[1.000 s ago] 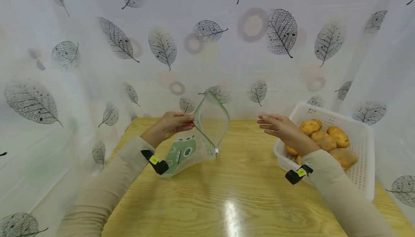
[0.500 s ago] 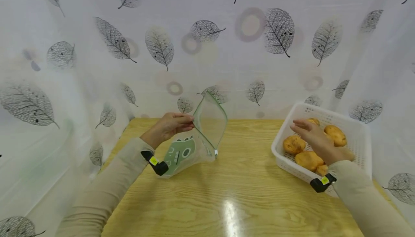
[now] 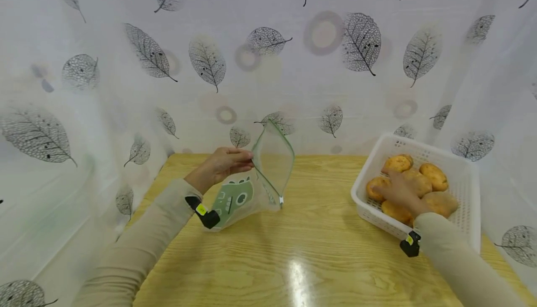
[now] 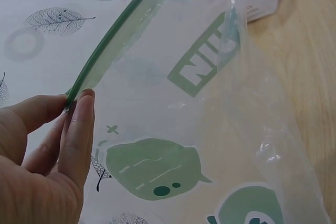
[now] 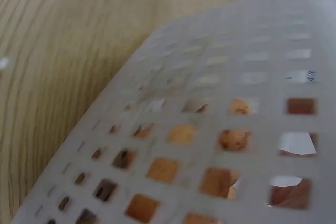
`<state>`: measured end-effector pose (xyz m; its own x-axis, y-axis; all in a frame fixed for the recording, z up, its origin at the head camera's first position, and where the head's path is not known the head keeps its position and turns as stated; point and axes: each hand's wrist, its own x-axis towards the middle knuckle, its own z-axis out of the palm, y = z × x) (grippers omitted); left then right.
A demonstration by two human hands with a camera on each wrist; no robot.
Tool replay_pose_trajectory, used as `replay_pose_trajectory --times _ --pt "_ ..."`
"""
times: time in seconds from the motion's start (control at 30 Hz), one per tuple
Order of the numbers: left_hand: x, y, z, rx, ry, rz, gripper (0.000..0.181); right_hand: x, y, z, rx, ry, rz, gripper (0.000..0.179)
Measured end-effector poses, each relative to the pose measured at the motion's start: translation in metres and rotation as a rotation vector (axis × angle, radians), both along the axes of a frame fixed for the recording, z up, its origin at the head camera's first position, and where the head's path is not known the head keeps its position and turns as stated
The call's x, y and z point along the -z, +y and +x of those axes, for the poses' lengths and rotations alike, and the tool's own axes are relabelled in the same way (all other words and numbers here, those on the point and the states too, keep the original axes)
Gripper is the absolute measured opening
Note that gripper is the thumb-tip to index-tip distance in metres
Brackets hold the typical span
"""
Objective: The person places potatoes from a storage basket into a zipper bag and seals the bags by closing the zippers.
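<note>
My left hand point(image 3: 224, 164) pinches the green-edged rim of a clear zip bag point(image 3: 274, 162) between thumb and fingers. The bag's mouth gapes, with a white slider at its lower corner; green cartoon prints show on its side. In the left wrist view the fingertips point(image 4: 84, 98) hold the green zip edge. At the right, my right hand point(image 3: 400, 190) is down inside a white plastic basket point(image 3: 470, 195). Its thumb and fingers are around a potato point(image 3: 372, 188) at the basket's left side. In the right wrist view the perforated basket wall point(image 5: 173, 103) hides most of that hand.
Several other potatoes point(image 3: 434, 176) lie in the basket around the right hand. Both the bag and the basket stand on a wooden table point(image 3: 327, 232). A pale leaf-print curtain point(image 3: 293, 78) hangs behind the table and along its sides.
My right hand has moved right from beside the basket, over it, then down into the potatoes, with its fingers coming round one. The left hand stays at the bag's rim, nearly still.
</note>
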<state>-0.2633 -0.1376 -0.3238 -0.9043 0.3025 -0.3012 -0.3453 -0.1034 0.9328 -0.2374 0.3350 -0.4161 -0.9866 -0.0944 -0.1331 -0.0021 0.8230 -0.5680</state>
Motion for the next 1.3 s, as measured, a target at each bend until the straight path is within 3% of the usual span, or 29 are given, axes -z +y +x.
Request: replay_pose_trajectory --times 0.2,0.7,1.03,1.3 --pt "0.001 0.002 0.0 0.001 0.0 0.013 0.015 0.014 0.001 -0.007 -0.077 0.072 0.129 0.084" --pt "0.005 0.005 -0.001 0.008 -0.005 0.004 0.012 0.018 -0.003 -0.015 -0.061 0.002 0.162 0.084" --pt "0.002 0.005 0.002 0.01 -0.006 -0.007 0.009 0.018 -0.005 -0.017 -0.085 0.053 0.177 0.078" --pt "0.004 0.005 0.0 0.015 -0.005 0.015 0.014 0.005 0.0 -0.016 -0.068 -0.009 0.103 0.083"
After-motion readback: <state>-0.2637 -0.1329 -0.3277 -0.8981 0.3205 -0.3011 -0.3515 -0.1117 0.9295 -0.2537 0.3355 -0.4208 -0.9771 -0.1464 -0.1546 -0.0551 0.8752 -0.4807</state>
